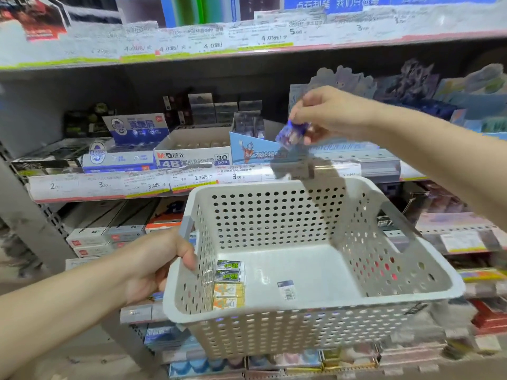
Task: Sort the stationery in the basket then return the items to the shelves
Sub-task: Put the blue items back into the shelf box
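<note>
Basket [428,286] centre bare; erasers [229,283] seemingly crowd left wall.

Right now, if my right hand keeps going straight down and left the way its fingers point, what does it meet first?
Probably the light blue display box on the shelf, just below the small blue packet your right hand holds. Depth is unclear.

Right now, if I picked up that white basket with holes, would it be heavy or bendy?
Probably light: the left hand holds the basket up alone by one handle. It looks like stiff plastic, since the walls keep their shape. It may tip, because the small eraser packs lie along one side.
</note>
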